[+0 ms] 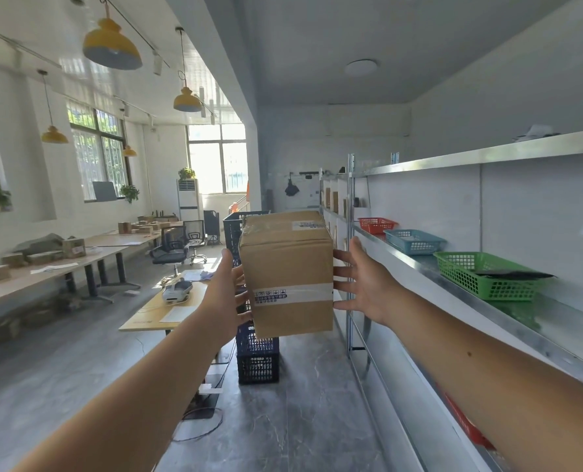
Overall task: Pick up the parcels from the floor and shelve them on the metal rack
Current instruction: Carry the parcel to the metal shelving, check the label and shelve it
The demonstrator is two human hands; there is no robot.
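Cardboard parcel upright in mid-air, pressed between flat hands: left hand on its left side, right hand spread on its right. Metal rack just beside.

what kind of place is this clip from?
Probably a parcel depot or office storeroom: a metal rack with plastic baskets, a taped cardboard parcel pressed between left hand and right hand, desks piled with boxes.

Rack shelf: red basket, blue basket and green basket occupy the far stretch; the nearer stretch is bare. Stacked navy crates obstruct the aisle.
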